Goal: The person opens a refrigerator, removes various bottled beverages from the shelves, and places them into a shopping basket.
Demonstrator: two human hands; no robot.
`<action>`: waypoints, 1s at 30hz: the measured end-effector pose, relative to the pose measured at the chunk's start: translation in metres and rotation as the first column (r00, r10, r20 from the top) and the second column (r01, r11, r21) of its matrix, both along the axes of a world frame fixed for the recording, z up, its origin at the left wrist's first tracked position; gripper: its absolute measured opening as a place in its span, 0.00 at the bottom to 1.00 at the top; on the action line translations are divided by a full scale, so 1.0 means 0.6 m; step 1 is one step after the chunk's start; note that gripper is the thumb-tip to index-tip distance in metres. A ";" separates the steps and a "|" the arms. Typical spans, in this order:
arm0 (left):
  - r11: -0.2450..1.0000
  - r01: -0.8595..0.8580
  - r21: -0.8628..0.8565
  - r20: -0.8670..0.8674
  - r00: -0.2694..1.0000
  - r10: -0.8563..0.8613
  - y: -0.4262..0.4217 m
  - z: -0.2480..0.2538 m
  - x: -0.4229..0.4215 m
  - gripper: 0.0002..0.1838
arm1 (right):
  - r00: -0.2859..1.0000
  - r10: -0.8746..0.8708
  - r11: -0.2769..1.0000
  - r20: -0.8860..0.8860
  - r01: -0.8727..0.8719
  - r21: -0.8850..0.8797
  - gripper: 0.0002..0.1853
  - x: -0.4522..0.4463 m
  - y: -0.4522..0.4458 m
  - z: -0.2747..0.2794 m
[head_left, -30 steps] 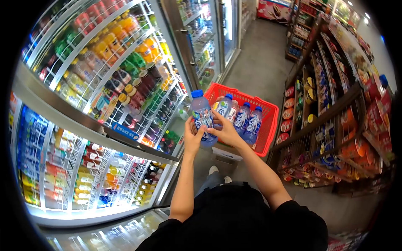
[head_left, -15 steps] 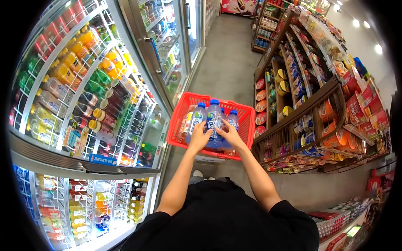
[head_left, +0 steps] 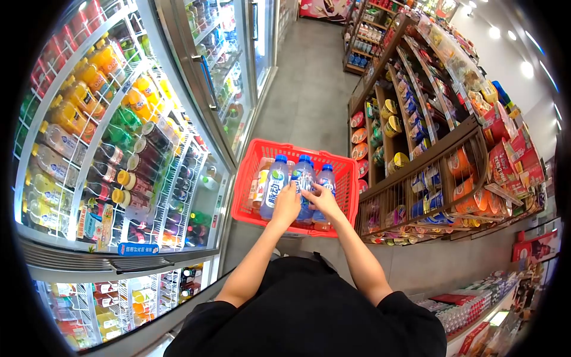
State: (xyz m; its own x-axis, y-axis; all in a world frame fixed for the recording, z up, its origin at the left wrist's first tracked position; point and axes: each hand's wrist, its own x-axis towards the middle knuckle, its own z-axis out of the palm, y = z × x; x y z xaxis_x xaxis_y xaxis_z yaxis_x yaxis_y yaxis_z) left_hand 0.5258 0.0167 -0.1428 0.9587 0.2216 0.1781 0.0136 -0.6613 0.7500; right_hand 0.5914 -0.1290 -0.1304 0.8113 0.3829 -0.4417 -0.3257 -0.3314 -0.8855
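A red basket (head_left: 247,205) holds several blue-capped bottles lying side by side. My left hand (head_left: 287,205) is closed against the lower left side of the middle bottle (head_left: 304,172), beside the left bottle (head_left: 275,187). On that middle bottle's other side, my right hand (head_left: 323,200) has its fingers bent around the label, near the right bottle (head_left: 326,177). A bottle with a pale orange-and-white label (head_left: 260,184) lies at the basket's left side. My fingers hide part of the middle bottle's label.
An open drinks cooler (head_left: 89,137) full of bottles is on the left, with its glass door (head_left: 220,77) beyond. Snack shelves (head_left: 416,160) run along the right. A grey floor aisle (head_left: 303,95) stretches ahead. Stacked packages (head_left: 476,303) stand at the lower right.
The bottle held up between my hands has come down into the basket among the others. My hands went down with it. The view has turned, so the cooler and basket sit further left.
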 end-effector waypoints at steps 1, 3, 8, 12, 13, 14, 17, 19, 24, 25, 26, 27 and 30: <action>1.000 -0.005 0.001 -0.068 0.998 0.005 0.000 0.020 -0.002 0.25 | 0.999 -0.019 1.000 0.026 0.019 -0.002 0.45 -0.006 0.000 0.008; 0.999 -0.017 0.045 -0.105 0.994 0.022 -0.002 0.026 -0.004 0.25 | 0.995 -0.049 0.999 0.081 0.049 0.008 0.42 -0.011 0.002 0.006; 0.974 -0.050 0.222 -0.095 0.993 0.073 -0.014 0.030 -0.023 0.24 | 0.941 0.078 0.989 0.328 -0.032 -0.143 0.42 0.009 -0.006 -0.064; 0.966 -0.105 0.235 -0.094 0.987 0.130 -0.022 0.048 -0.033 0.24 | 0.973 0.060 0.997 0.221 -0.047 -0.064 0.38 -0.003 -0.008 -0.033; 0.966 -0.127 0.226 -0.100 0.983 0.153 -0.026 0.059 -0.037 0.22 | 0.975 0.062 0.998 0.215 -0.056 -0.031 0.39 0.000 -0.010 -0.035; 0.964 -0.152 0.217 -0.107 0.978 0.178 -0.029 0.068 -0.041 0.20 | 0.976 0.066 0.998 0.207 -0.068 0.000 0.41 0.004 -0.014 -0.038; 0.962 -0.210 0.174 0.013 0.977 0.211 -0.036 0.063 -0.048 0.17 | 0.977 0.106 0.992 0.184 -0.116 0.043 0.40 0.021 -0.029 -0.038; 0.956 -0.253 0.147 0.065 0.967 0.246 -0.040 0.062 -0.052 0.16 | 0.976 0.095 0.994 0.194 -0.103 0.033 0.35 0.026 -0.041 -0.017; 0.921 -0.383 -0.069 0.209 0.897 0.389 -0.058 0.070 -0.063 0.14 | 0.975 0.061 0.989 0.214 -0.088 0.119 0.27 0.039 -0.072 0.010; 0.907 -0.415 -0.068 0.259 0.871 0.418 -0.062 0.075 -0.070 0.14 | 0.971 0.068 0.984 0.229 -0.103 0.145 0.26 0.040 -0.077 0.017; 0.892 -0.447 -0.072 0.267 0.853 0.449 -0.067 0.080 -0.078 0.15 | 0.967 0.080 0.978 0.243 -0.123 0.170 0.25 0.039 -0.081 0.024; 0.868 -0.481 -0.119 0.252 0.831 0.495 -0.073 0.085 -0.089 0.15 | 0.962 0.104 0.973 0.252 -0.151 0.176 0.21 0.034 -0.082 0.039; 0.785 -0.601 -0.151 0.233 0.750 0.619 -0.091 0.088 -0.127 0.16 | 0.955 0.158 0.923 0.252 -0.234 0.306 0.18 0.017 -0.073 0.055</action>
